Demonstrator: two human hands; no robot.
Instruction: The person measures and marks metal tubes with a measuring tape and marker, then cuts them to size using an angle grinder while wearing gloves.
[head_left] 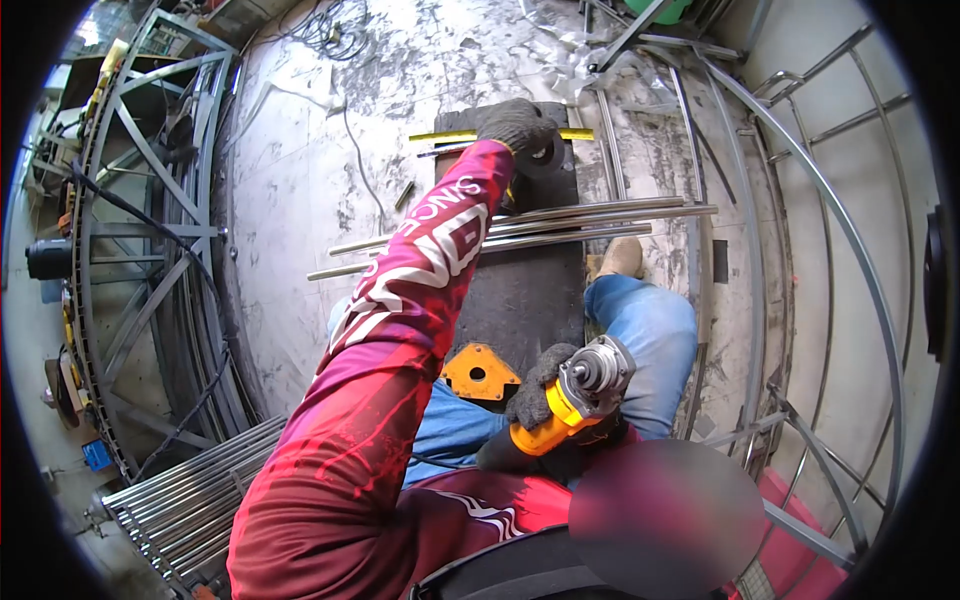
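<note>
My left hand [513,122], in a dark grey knit glove, reaches far forward over a dark plate [525,300]. Its fingers curl downward, mostly hidden, by a dark round disc [543,158] with a hole. A yellow ruler-like strip [440,136] passes under that hand. Close to my body, my right hand [530,398], also gloved, is closed around a yellow angle grinder [580,395]. The grinder's bare spindle points up, with no disc on it. Between my legs lies an orange magnetic welding square [470,362].
Several shiny metal tubes [570,225] lie across the plate. Steel frames stand left [125,230] and right [815,170]. A bundle of tubes [190,510] rests at lower left. Cables [335,35] lie coiled on the stained floor [290,170].
</note>
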